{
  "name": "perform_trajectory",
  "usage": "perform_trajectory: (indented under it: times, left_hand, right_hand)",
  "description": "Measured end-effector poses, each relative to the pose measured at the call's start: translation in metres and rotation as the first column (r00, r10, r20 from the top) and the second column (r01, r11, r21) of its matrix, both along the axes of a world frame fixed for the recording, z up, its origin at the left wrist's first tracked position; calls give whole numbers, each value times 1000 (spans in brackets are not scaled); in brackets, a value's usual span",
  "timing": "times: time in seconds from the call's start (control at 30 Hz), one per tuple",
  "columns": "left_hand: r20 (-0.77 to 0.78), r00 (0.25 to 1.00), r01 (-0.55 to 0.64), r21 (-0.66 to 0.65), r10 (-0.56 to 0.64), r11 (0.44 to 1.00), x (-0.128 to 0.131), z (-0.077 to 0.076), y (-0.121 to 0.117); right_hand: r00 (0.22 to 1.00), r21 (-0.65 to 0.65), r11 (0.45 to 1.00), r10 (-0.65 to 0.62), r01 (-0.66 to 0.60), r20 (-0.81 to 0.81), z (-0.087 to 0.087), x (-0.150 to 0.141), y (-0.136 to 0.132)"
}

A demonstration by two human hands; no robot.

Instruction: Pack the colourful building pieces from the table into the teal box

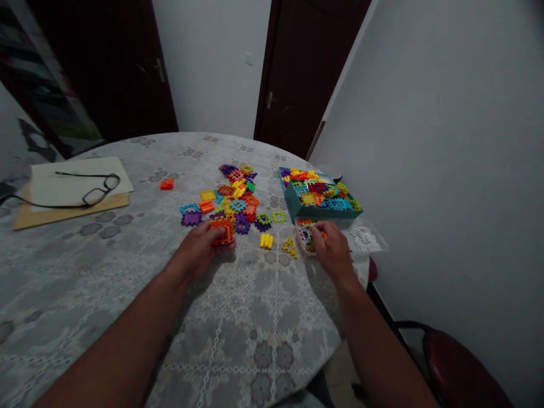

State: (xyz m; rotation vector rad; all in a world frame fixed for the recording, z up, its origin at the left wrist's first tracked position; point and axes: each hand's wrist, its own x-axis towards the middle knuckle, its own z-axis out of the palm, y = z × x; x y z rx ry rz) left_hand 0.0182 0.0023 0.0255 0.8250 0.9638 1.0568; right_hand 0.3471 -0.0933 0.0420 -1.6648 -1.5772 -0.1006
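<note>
My left hand [203,247] is closed around an orange interlocking plastic block [222,231], thumb on its near face, at the front of a loose pile of coloured blocks [238,205]. My right hand [332,249] is over a clear plastic tub [300,241] of small coloured pieces. Its fingers are curled together; a bit of orange shows beside them, but whether it is held is unclear. Between the hands lie a yellow ribbed block [267,241] and a yellow triangular piece [289,247].
Behind the tub stands a teal box [323,213] full of coloured blocks. A clear bag with white pieces [365,238] lies to its right. At left are eyeglasses [96,195] on paper, and a small orange-red piece [166,184]. A dark red chair [461,362] stands at lower right.
</note>
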Motion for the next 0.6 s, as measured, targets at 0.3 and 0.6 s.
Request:
perform_trajectory:
  times: [0.3, 0.6]
  left_hand:
    - [-65, 998, 6, 38, -3, 999, 2, -5, 0]
    - [-107, 993, 54, 10, -53, 998, 1, -1, -3]
  right_hand:
    - [966, -146, 979, 168, -140, 196, -59, -58, -31]
    - [950, -487, 865, 39, 123, 309, -61, -79, -19]
